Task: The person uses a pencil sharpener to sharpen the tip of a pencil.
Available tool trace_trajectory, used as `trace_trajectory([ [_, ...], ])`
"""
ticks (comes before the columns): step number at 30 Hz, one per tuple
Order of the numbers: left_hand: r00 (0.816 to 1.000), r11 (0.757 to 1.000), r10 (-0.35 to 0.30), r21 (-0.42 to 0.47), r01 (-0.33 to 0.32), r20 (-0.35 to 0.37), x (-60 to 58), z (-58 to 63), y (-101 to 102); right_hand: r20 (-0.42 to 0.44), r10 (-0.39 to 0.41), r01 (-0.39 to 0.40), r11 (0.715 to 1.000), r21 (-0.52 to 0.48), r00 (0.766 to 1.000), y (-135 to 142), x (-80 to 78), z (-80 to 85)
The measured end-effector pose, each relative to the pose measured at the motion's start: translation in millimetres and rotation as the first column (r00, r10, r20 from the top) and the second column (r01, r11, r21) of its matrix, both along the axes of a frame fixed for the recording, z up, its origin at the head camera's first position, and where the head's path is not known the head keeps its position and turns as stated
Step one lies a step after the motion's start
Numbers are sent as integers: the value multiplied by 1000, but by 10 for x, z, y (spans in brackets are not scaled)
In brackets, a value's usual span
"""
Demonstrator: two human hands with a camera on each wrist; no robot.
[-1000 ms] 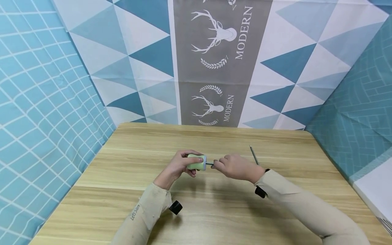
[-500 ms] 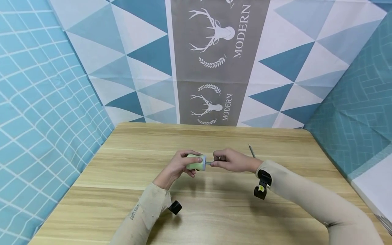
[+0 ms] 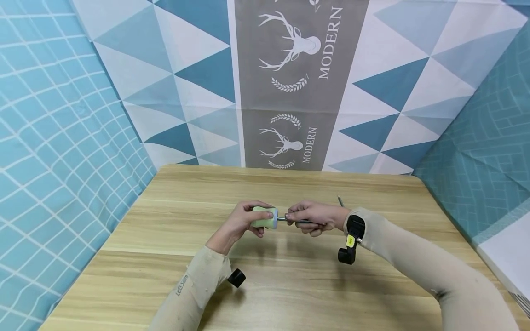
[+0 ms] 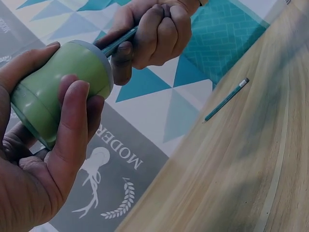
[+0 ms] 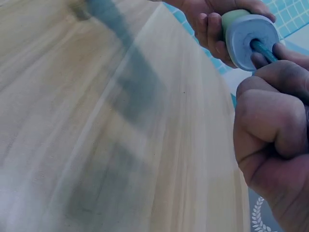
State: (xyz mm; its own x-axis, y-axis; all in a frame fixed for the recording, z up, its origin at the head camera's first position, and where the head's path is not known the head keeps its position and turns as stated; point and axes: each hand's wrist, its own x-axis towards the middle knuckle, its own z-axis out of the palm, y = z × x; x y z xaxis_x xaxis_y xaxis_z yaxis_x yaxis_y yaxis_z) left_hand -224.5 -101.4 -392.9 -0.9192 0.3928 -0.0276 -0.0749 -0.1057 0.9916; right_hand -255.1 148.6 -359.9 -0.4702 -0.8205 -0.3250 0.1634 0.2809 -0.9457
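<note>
My left hand [image 3: 238, 224] grips a light green pencil sharpener [image 3: 263, 218] with a pale grey-blue end face, held above the table. A dark green pencil [image 3: 282, 219] enters the round hole in that face, plain in the right wrist view. My right hand [image 3: 314, 214] holds the pencil just outside the hole, and the pencil's rear part runs back under the palm. In the left wrist view the sharpener [image 4: 63, 79] lies between thumb and fingers, and the right fingers curl round the pencil [image 4: 119, 42]. The pencil's tip is hidden inside the sharpener.
A second green pencil [image 4: 227, 100] lies on the wooden table [image 3: 178, 257], partly behind the right wrist in the head view. At the right edge is a white object [image 3: 507, 257]. Patterned cloths [image 3: 198, 92] hang around the back and sides.
My right hand has turned about the pencil: its back faced up a second ago, and now thumb and curled fingers show. The left hand and sharpener have stayed almost still.
</note>
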Motion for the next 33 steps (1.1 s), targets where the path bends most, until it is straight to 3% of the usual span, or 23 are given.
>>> trace_trajectory([
  [2, 1000, 1000, -5, 0, 5, 0, -1, -4, 0, 21, 1, -1, 1000, 5, 1000, 4, -1, 3],
  [4, 1000, 1000, -8, -3, 8, -1, -1, -8, 2, -10, 5, -5, 1000, 28, 1000, 4, -3, 15],
  [7, 1000, 1000, -5, -9, 5, -6, 2, -2, 1, -128, 18, -8, 997, 80, 992, 4, -7, 51],
  [9, 1000, 1000, -7, -14, 7, -12, 2, 0, 1, -239, 29, 2, 991, 132, 971, 13, -4, 91],
  [12, 1000, 1000, -14, -24, 13, -18, 4, 6, -5, -405, 24, 63, 977, 202, 914, 51, 20, 164],
  [14, 1000, 999, -13, -30, 12, -16, 8, 8, -6, -539, 21, 120, 967, 226, 842, 87, 57, 208],
  [15, 1000, 999, -12, -33, 12, -14, 10, 10, -7, -608, 18, 152, 962, 227, 794, 105, 83, 224],
  [16, 1000, 999, -11, -35, 11, -11, 12, 11, -7, -672, 13, 178, 960, 215, 740, 119, 115, 235],
  [18, 1000, 999, -10, -37, 10, -8, 13, 13, -3, -801, 12, 214, 961, 174, 599, 133, 194, 240],
  [21, 1000, 999, -15, -37, 15, -11, 12, 15, 0, -937, 32, 216, 970, 113, 347, 135, 315, 201],
  [24, 1000, 999, -20, -33, 19, -19, 10, 18, -4, -996, 53, 194, 979, 65, 67, 126, 393, 117],
  [27, 1000, 999, -18, -29, 18, -25, 10, 21, -12, -973, 52, 154, 988, 17, -225, 110, 407, 15],
  [29, 1000, 1000, -18, -26, 17, -25, 13, 24, -12, -903, 47, 126, 992, -7, -427, 93, 390, -46],
  [30, 999, 999, -20, -25, 20, -24, 14, 23, -12, -855, 46, 112, 994, -14, -516, 86, 380, -72],
  [31, 999, 999, -23, -25, 23, -25, 15, 24, -11, -802, 45, 100, 995, -19, -596, 78, 367, -93],
  [33, 999, 999, -30, -24, 30, -24, 16, 26, -7, -696, 47, 86, 996, -22, -717, 68, 339, -126],
])
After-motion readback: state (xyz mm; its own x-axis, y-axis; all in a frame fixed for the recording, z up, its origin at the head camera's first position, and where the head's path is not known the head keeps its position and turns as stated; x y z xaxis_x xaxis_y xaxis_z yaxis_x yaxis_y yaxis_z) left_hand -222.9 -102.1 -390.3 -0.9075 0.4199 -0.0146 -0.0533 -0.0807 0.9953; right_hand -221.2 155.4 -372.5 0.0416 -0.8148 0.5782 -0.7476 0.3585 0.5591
